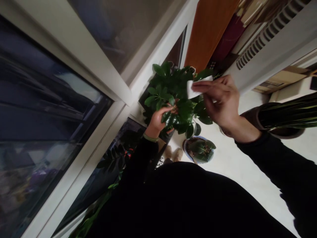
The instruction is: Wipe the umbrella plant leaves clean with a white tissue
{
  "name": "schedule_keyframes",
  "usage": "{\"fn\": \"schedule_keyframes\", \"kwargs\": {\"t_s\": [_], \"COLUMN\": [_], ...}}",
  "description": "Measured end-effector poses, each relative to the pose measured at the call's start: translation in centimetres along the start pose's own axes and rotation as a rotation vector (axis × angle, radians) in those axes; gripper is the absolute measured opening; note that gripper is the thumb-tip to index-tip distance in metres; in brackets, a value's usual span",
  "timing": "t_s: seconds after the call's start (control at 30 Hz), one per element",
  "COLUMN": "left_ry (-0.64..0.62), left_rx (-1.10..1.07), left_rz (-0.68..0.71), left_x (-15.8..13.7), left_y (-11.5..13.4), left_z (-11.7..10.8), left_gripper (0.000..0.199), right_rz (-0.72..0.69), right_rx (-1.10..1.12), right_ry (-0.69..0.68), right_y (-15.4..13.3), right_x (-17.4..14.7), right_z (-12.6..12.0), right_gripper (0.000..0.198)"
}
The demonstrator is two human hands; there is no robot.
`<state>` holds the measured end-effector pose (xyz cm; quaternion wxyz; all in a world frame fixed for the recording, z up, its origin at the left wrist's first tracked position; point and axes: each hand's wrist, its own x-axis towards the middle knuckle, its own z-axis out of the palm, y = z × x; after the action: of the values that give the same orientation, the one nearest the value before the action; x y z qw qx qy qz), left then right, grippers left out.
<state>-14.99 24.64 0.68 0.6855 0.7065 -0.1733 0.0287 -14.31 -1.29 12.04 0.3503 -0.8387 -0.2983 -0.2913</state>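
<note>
A bushy houseplant (184, 110) with glossy green leaves fanned in clusters fills the middle of the head view. My left hand (157, 121) reaches into it from the left, thumb and fingers closed around a leaf stalk near the centre of one cluster; some of its fingers are hidden by leaves. Above the right side of the foliage, my right hand (221, 100) pinches a folded white tissue (191, 90) between thumb and fingers. The tissue is just over the leaves; whether it touches them I cannot tell.
On the floor below stands a small potted plant (200, 150) in a blue-rimmed pot. A larger pot (252, 115) with long narrow leaves is at the right. White window frames (99, 122) run along the left, and a radiator (269, 49) stands at upper right.
</note>
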Motion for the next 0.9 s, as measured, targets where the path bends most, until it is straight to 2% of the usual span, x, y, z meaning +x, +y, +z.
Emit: {"fn": "schedule_keyframes", "kwargs": {"t_s": [0.13,0.27,0.33,0.47,0.6,0.7,0.77,0.9], "left_ry": [-0.032,-0.1,-0.123,-0.13,-0.144,-0.123,-0.085,-0.109], "left_rx": [0.132,0.286,0.254,0.048,-0.085,-0.182,-0.173,0.015], "left_rz": [0.056,-0.019,-0.053,-0.065,-0.062,-0.092,-0.118,-0.139], "left_x": [-0.1,-0.1,-0.2,-0.4,-0.1,0.1,0.2,0.0], "left_y": [1.0,1.4,0.9,-0.1,-0.1,0.4,0.7,0.9], "left_z": [-0.1,-0.7,-1.0,-1.1,-0.2,0.4,0.4,-0.4], "left_gripper": [0.051,0.046,0.05,0.056,0.045,0.05,0.055,0.055], "right_rz": [-0.153,-0.273,-0.303,-0.328,-0.256,-0.175,-0.187,-0.341], "right_rx": [0.155,0.155,0.126,0.045,-0.055,-0.068,-0.054,0.029], "right_ry": [-0.23,-0.39,-0.399,-0.401,-0.238,-0.114,-0.093,-0.196], "right_y": [-1.4,-0.4,0.5,2.4,3.6,2.9,1.8,0.0], "right_x": [0.1,0.7,1.6,3.4,4.5,4.1,3.3,1.0], "right_z": [2.2,3.7,3.9,3.9,3.2,1.9,1.2,1.5], "right_gripper": [0.031,0.028,0.03,0.034,0.033,0.033,0.032,0.025]}}
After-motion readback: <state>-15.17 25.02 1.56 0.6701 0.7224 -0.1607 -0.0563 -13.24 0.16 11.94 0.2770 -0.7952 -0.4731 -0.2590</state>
